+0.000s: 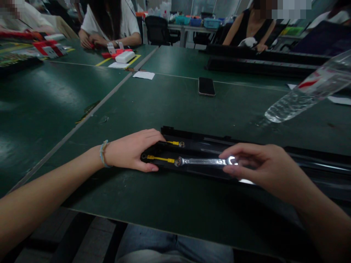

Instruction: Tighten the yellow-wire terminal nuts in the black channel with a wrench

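A long black channel-shaped part lies across the green table in front of me. My left hand is wrapped round its left end, thumb below and fingers over the top. Two yellow wires with ring terminals run along inside it. My right hand pinches the open end of a silver wrench, whose ring end sits on a fastener near the lower yellow wire.
A black phone lies further back on the table. A tilted clear plastic bottle stands at the right. White paper lies at the back. Other people sit at the far side with more black parts and red items.
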Tool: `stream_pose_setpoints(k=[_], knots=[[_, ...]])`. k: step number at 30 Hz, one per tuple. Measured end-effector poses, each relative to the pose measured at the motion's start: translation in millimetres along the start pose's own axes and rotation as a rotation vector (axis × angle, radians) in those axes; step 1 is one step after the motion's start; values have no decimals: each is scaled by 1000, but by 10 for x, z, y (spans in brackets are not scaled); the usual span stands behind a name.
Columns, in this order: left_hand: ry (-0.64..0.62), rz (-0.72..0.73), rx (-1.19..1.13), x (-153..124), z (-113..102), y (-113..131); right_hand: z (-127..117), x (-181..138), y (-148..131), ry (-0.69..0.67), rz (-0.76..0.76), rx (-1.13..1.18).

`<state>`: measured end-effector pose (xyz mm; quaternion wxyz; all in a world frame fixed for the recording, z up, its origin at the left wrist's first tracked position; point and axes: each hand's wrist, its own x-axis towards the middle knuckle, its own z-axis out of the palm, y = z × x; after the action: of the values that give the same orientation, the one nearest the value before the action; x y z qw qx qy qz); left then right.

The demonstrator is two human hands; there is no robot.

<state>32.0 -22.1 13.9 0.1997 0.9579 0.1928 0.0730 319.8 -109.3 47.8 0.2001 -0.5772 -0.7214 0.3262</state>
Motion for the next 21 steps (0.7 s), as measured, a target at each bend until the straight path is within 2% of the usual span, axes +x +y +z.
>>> stream_pose_setpoints(k=[12, 21], knots=[[9, -2, 9, -6, 8, -5, 10, 10, 9, 23, -19, -6], [4, -3, -6, 2, 0, 3, -16, -5, 12, -56, 12, 112]])
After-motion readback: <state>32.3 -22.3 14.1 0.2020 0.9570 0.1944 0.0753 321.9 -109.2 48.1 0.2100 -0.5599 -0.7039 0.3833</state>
